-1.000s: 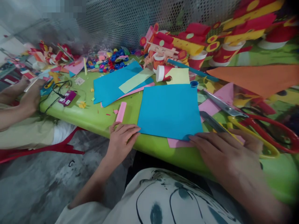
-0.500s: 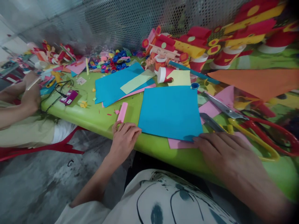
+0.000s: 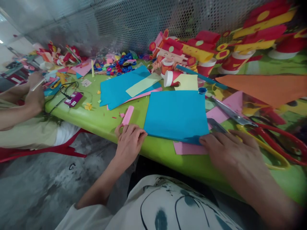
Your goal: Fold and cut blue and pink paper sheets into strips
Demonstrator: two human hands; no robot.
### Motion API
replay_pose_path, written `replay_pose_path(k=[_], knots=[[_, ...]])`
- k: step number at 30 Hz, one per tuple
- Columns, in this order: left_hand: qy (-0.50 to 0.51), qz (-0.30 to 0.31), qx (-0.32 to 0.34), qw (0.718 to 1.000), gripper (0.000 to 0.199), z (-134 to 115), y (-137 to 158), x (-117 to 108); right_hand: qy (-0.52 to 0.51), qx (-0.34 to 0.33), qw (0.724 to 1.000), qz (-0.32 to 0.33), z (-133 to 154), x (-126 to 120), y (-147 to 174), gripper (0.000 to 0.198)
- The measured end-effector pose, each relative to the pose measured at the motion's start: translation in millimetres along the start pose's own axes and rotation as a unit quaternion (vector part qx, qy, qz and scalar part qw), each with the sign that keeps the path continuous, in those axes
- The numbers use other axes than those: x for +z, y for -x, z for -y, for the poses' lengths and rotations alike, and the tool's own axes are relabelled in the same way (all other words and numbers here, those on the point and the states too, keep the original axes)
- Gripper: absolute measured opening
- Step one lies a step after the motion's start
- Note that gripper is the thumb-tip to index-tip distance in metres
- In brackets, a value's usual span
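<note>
Blue sheet (image 3: 177, 115), principal item, lies on green bench (image 3: 96, 123) nr wearer's edge; clock positions are read from its ctr. L grip (image 3: 129, 140), bare hand, at 8 o'clock: digits bunched together, tips at sheet's 8 o'clock corner; clamped on it or merely touching, can't tell. R grip (image 3: 230, 150), bare hand, at 4: fingertips at sheet's 4 o'clock corner, thumb hidden, so clamped or not can't be told. Pink strip (image 3: 128, 115) at 9, just beside L grip. Pink sheet (image 3: 190, 149), partly covered, projects btwn 5 & 6. Scissors (image 3: 240, 118) w/ red handle at 3, nr R grip. Orange sheet (image 3: 266, 88) btwn 2 & 3. Blue cap (image 3: 202, 90) btwn 1 & 2. Cup (image 3: 168, 79) on its side at 12, yellow sheet (image 3: 188, 83) alongside. Second blue sheet (image 3: 117, 89) at 10, bearing pale green strip (image 3: 144, 84). Purple box (image 3: 73, 99) btwn 9 & 10; farther out, same dir., co-worker's hand (image 3: 35, 95) w/ thin pale stick (image 3: 37, 85).
</note>
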State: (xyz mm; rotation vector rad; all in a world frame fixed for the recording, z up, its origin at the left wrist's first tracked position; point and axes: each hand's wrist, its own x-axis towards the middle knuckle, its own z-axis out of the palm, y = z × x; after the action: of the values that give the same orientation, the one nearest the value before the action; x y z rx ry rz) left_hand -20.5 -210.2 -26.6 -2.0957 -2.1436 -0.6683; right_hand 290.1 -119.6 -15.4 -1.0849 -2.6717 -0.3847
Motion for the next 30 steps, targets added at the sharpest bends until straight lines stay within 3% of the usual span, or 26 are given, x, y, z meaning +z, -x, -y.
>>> replay_pose_path(k=[5,20,25,30], knots=[[0.002,-0.009,-0.020,1.000,0.017,-3,-1,-2,0.054,-0.034,0.998,-0.018,-2,1,0,0.022],[0.028,-0.025,-0.059,0.998,0.021,-9,-7,-1,0.045,-0.072,0.994,-0.064,-11,9,-1,0.029],[0.046,-0.028,-0.077,0.996,0.021,-9,-7,1,0.037,-0.071,0.996,-0.049,-12,10,0,0.038],[0.039,-0.032,-0.082,0.995,0.020,-9,-8,1,0.036,-0.060,0.994,-0.082,-10,13,-1,0.038]])
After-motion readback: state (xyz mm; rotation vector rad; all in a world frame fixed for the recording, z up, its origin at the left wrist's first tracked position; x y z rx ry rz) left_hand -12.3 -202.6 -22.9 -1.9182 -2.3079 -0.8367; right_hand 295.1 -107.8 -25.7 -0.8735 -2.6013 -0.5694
